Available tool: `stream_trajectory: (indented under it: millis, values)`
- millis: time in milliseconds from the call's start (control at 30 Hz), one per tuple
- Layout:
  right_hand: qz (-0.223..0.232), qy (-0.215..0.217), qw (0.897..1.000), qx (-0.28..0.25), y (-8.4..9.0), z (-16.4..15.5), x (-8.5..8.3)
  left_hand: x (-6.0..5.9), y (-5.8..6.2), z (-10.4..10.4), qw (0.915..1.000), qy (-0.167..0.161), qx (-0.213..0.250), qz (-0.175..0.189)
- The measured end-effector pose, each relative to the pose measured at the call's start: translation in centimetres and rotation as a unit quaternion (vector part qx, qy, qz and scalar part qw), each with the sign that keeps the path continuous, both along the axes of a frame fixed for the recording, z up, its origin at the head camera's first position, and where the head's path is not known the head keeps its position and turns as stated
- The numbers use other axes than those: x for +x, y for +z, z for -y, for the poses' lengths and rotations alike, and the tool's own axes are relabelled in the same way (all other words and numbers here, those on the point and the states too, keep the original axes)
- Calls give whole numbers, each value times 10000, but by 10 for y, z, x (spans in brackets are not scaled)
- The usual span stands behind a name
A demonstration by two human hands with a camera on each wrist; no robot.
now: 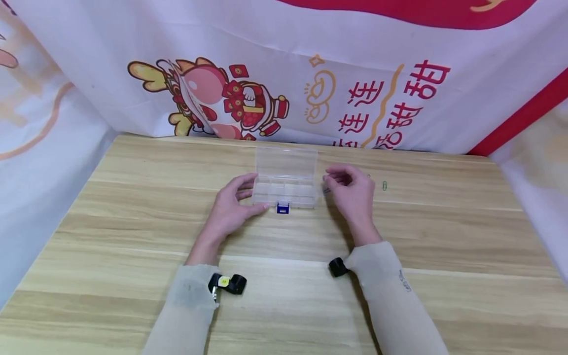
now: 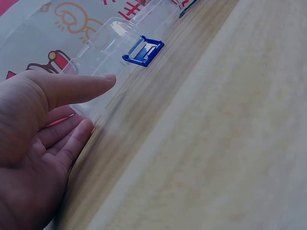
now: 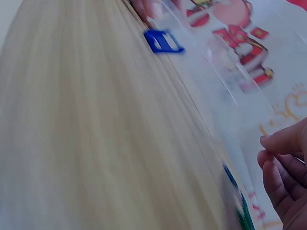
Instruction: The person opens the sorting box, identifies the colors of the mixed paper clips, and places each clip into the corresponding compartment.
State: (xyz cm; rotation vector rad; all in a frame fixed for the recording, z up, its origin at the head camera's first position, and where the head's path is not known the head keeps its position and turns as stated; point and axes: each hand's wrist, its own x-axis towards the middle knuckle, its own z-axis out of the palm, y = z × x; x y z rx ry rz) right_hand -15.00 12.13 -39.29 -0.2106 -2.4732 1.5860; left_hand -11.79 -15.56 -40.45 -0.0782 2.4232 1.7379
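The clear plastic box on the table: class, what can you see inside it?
The box stands open, lid raised. Divider walls split it into small compartments, and through the clear plastic they look empty. The left hand covers its left end, so anything there stays hidden.

Clear plastic box point(image 1: 286, 177) — matt wood table point(image 1: 133, 197).

We've got pale beige sleeves down to both wrists, small grey lettering on the right one, plus black wrist cameras point(image 1: 230, 284) strapped on, the left with a yellow sticker.
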Motion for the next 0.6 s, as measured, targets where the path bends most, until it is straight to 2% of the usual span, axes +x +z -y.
stream_trajectory:
  millis: [267,400,500,600]
  values:
    - [223,-565,9981,-98,-2,-56,15,-1,0,0,10000,27,-48,84]
    - [369,-846,9952,-341,-6,-83,23,0,1,0,9999,54,-47,85]
    - [432,-1030,9920,-595,-11,-98,25,0,1,0,9999,59,-65,78]
    - [509,-1031,9918,-552,-12,-104,27,0,2,-1,9999,73,-99,112]
